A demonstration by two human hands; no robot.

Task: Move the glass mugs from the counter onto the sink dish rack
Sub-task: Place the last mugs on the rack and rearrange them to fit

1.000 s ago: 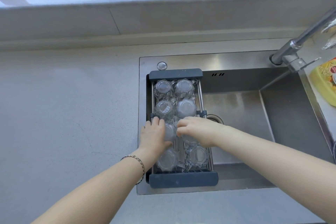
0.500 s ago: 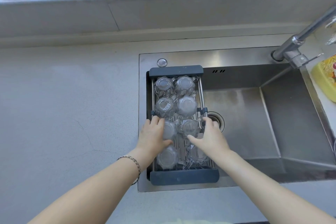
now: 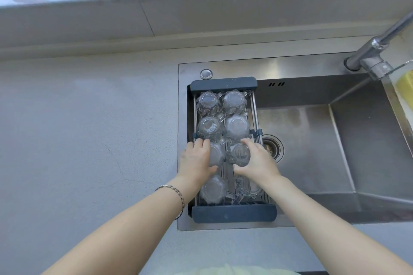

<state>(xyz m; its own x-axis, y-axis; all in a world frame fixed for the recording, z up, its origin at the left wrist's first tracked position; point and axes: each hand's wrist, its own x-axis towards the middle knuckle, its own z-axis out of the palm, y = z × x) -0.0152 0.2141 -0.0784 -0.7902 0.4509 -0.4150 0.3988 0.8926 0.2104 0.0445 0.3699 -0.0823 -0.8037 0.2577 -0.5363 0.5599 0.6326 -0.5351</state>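
Here the rack spans the sink's nine o'clock side, packed with upturned mugs. The left hand cups one mug; the right hand wraps its neighbour at three o'clock

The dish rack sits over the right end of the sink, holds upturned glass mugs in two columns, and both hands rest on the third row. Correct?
Not quite. In the head view the dish rack spans the sink's left end, not its right. The rest holds: upturned glass mugs in two columns, left hand and right hand on the third row.
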